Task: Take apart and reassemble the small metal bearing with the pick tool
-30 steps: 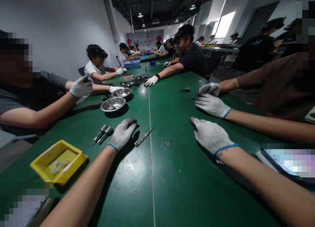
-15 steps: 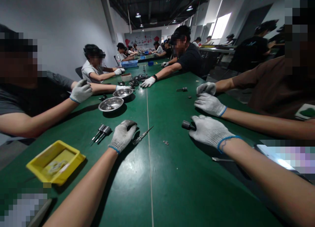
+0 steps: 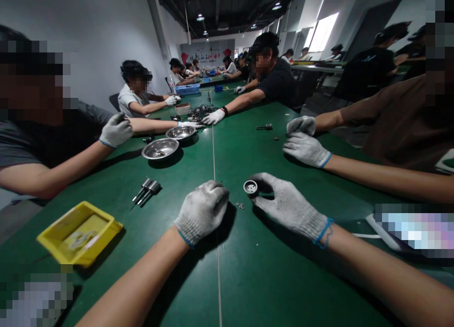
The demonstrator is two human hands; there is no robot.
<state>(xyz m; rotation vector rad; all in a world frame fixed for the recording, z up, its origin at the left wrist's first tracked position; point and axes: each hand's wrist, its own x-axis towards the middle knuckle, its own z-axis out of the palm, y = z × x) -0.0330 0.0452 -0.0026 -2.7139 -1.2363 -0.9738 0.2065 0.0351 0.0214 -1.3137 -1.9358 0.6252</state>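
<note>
My right hand (image 3: 289,202) wears a white knit glove with a blue cuff. Between its thumb and fingers is a cylindrical metal part (image 3: 250,188), its round hollow end facing me with small holes inside. My left hand (image 3: 204,209), gloved too, sits to the left with its fingers curled down; what they hold, if anything, is hidden. A dark thin tip (image 3: 222,181) peeks out just beyond the left knuckles, where the screwdriver lay earlier. Several small metal rings (image 3: 240,205) lie on the green table between my hands. Similar cylindrical parts with shafts (image 3: 147,192) rest left of my left hand.
A yellow bin (image 3: 80,235) with pale pieces stands at the left. Farther off are two steel bowls (image 3: 160,150), a tangle of black cables (image 3: 200,112) and another shafted part (image 3: 264,127). Co-workers' gloved hands (image 3: 307,149) line both sides. A lit screen (image 3: 414,230) lies right.
My right hand has moved left and turned the metal part so its hollow end faces me. My left hand has come right, over where the screwdriver lay, covering most of it.
</note>
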